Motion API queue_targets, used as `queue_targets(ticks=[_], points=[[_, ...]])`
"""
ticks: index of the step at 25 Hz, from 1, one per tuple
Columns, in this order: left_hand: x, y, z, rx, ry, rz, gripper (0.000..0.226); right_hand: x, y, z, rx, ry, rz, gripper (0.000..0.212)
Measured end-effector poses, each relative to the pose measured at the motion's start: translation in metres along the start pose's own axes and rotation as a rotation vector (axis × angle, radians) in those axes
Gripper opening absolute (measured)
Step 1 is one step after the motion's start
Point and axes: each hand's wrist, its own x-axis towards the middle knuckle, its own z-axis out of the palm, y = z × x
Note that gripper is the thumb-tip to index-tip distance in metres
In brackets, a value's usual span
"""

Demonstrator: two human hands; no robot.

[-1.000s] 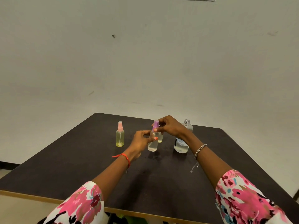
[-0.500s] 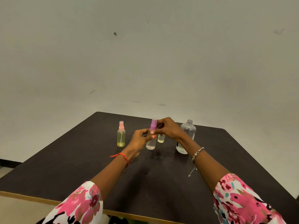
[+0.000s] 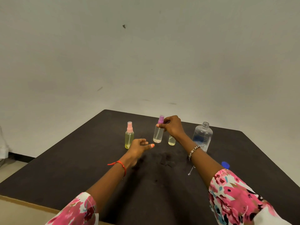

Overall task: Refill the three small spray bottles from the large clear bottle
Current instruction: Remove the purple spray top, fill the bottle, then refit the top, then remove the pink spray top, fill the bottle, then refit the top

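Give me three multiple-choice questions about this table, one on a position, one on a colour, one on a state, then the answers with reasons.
1. On which side of the pink-capped spray bottle does the large clear bottle stand? A) its left B) its right C) directly in front
2. What colour is the cap of the clear spray bottle that the right hand pinches? A) purple B) green C) black
3. How is the large clear bottle's neck? A) capped B) uncapped C) plugged by a funnel
Answers: 1 B, it stands farthest right. 2 A, the cap above the hand is purple. 3 B, bare threads show at its top.
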Motion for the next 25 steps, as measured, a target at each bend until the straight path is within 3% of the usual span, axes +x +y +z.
queue_targets(ticks=[16,25], points=[[0.019,-0.013,-0.02,-0.036,-0.033,-0.068,0.053,0.047,0.023,0.062,0.003,0.03,0.095,0.024],[0.015,-0.01,-0.026,0.008,-0.048,-0.039,0.045,0.065,0.032,0.071,-0.021,0.014,0.134,0.033]])
